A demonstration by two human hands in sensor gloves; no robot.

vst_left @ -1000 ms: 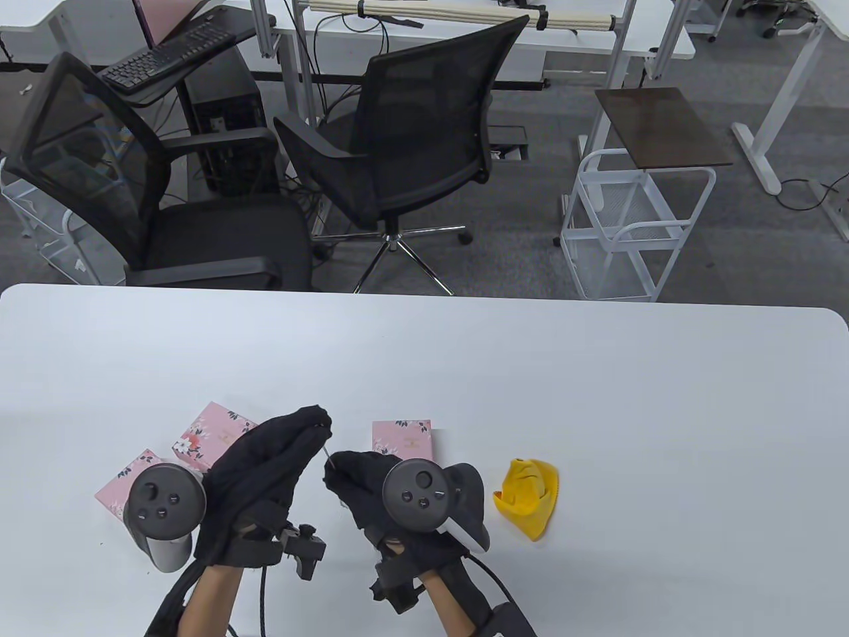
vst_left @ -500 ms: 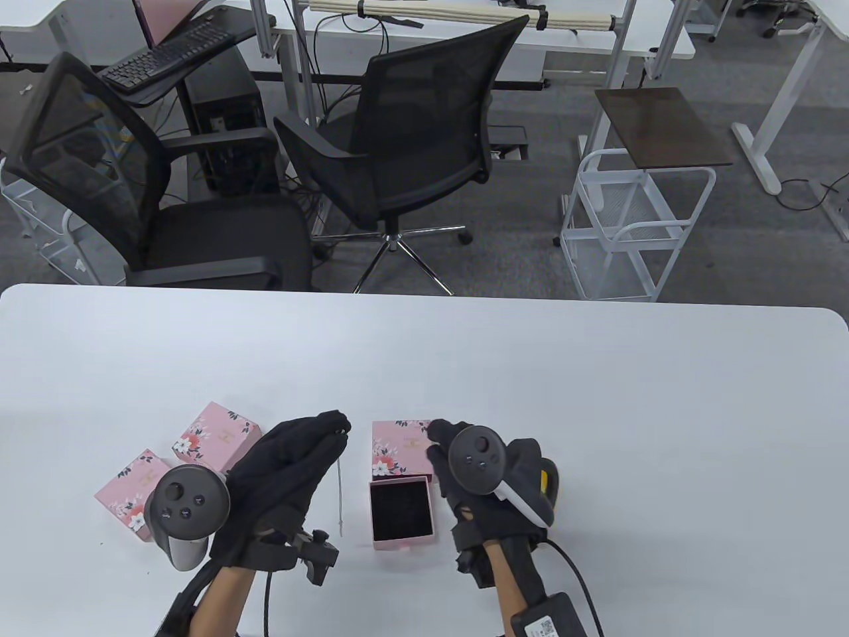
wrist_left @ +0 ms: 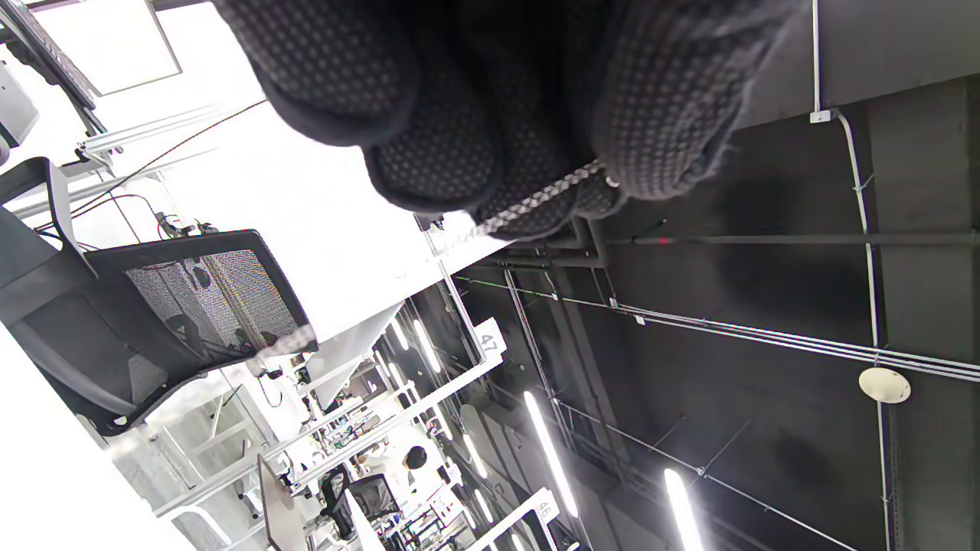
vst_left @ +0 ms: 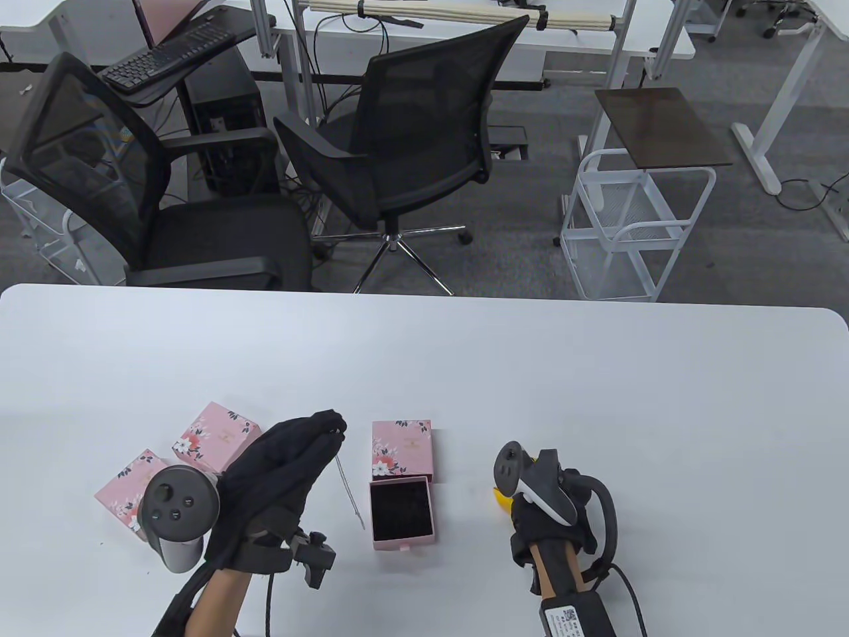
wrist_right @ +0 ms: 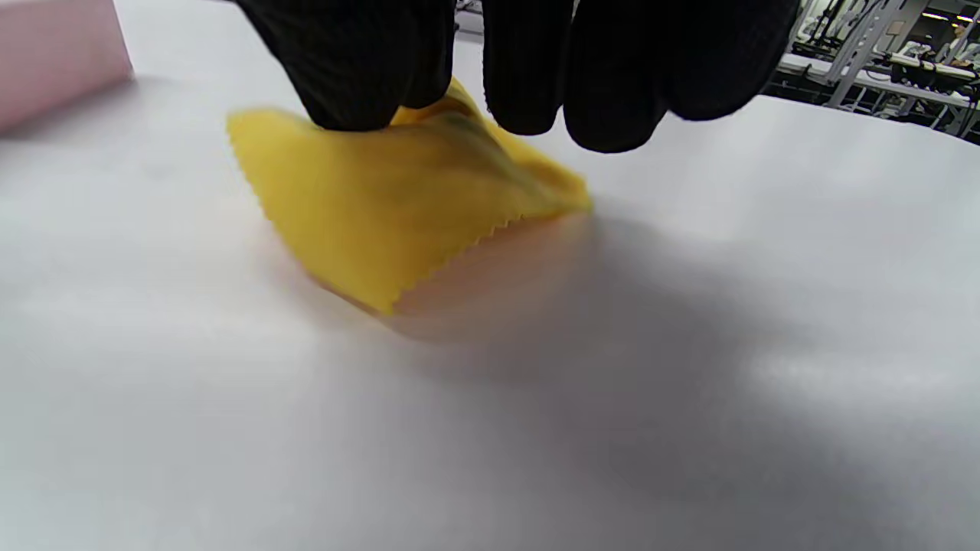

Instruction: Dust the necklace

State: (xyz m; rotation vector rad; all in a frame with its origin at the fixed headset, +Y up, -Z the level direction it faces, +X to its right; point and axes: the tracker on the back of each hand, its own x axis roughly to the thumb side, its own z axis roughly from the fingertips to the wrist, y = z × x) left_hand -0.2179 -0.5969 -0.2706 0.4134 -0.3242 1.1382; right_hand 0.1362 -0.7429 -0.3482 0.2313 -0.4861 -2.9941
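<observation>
My left hand (vst_left: 312, 434) pinches a thin silver necklace chain (vst_left: 349, 488) at its fingertips; the chain hangs down above the table. In the left wrist view the braided chain (wrist_left: 536, 203) runs between my gloved fingers (wrist_left: 658, 99). My right hand (vst_left: 547, 514) is lowered over the yellow cloth (vst_left: 501, 497), which it mostly hides in the table view. In the right wrist view its fingertips (wrist_right: 528, 69) close on the top of the yellow cloth (wrist_right: 383, 207), which lies on the table.
An open pink jewellery box with a black lining (vst_left: 401, 511) sits between my hands, its floral lid (vst_left: 401, 448) just behind it. Two more pink floral boxes (vst_left: 215, 438) (vst_left: 126, 494) lie to the left. The white table (vst_left: 530, 371) stretches beyond.
My right hand let go of the chain, moved right and came down onto the yellow cloth. The chain now hangs from my left hand alone. The open box came into view.
</observation>
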